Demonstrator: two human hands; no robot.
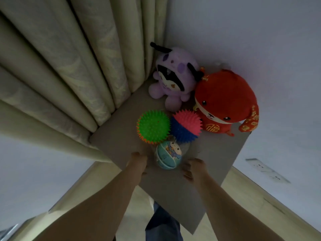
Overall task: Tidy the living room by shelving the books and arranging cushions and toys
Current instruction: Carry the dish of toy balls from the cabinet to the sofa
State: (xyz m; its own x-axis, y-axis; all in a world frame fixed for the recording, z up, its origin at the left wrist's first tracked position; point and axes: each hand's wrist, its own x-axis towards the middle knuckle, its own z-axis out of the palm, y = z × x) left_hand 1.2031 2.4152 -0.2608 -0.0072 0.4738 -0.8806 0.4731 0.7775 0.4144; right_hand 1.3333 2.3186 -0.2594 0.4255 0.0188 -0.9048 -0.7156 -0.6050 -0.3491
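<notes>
Left hand and right hand are apart, both down on the grey tabletop. They flank the teal ball, which sits between them. Fingertips are bent onto the surface and neither hand visibly grips anything. It's too dim to tell whether they touch the ball.

Step, as I read it: toy arranging, with the teal ball being placed as front of the cluster.

Just beyond the hands are the green spiky ball and pink-and-blue spiky ball, side by side and touching. Beyond those, the purple plush is ahead of the left hand. The red plush is ahead of and outboard of the right hand.

Orientation: the teal ball is round, so no long axis. Its printed figure faces up, head away from the hands. Both plushes face the hands. The purple one sits upright and the red one leans.

Next move: probably let go gently and check the ball doesn't roll, since the tabletop has no lip. Books and cushions aren't in view.
</notes>
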